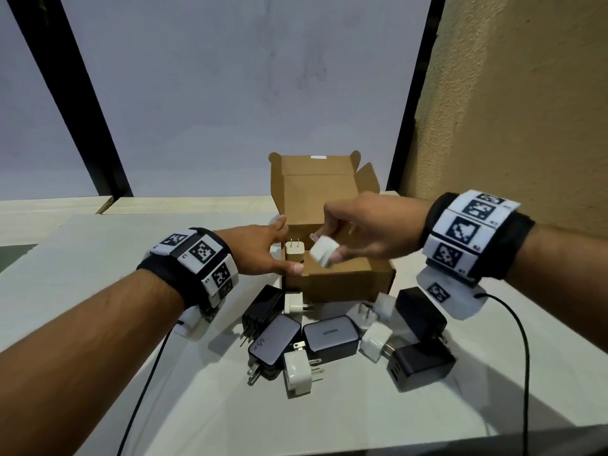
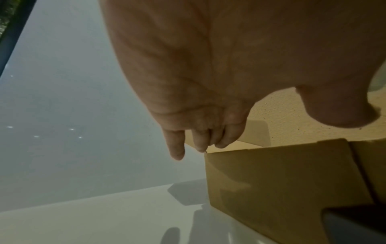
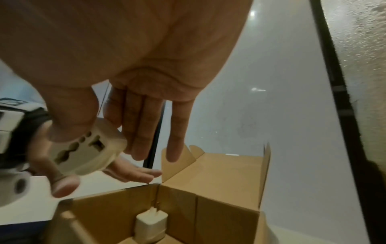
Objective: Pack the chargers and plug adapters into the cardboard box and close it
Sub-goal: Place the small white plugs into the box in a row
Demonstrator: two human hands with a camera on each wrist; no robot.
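The open cardboard box [image 1: 339, 284] stands mid-table, lid upright behind it. One white charger [image 1: 293, 251] sits inside at the near left, prongs up; it shows again in the right wrist view [image 3: 151, 226]. My right hand [image 1: 327, 246] hovers over the box and pinches a white plug adapter [image 1: 322, 254] between thumb and forefinger, the other fingers straight [image 3: 144, 132]. The adapter's socket face [image 3: 85, 151] shows there. My left hand [image 1: 279, 245] rests against the box's left wall [image 2: 282, 181], thumb at the near corner, fingers [image 2: 198, 137] touching the far rim.
In front of the box lies a pile of chargers: a grey UGREEN block [image 1: 330, 337], one marked 65W [image 1: 274, 345], black bricks [image 1: 419, 365] and small white adapters [image 1: 297, 373]. A textured tan wall [image 1: 510, 110] stands at right. Wrist cables [image 1: 523, 357] trail over the white table [image 1: 362, 422].
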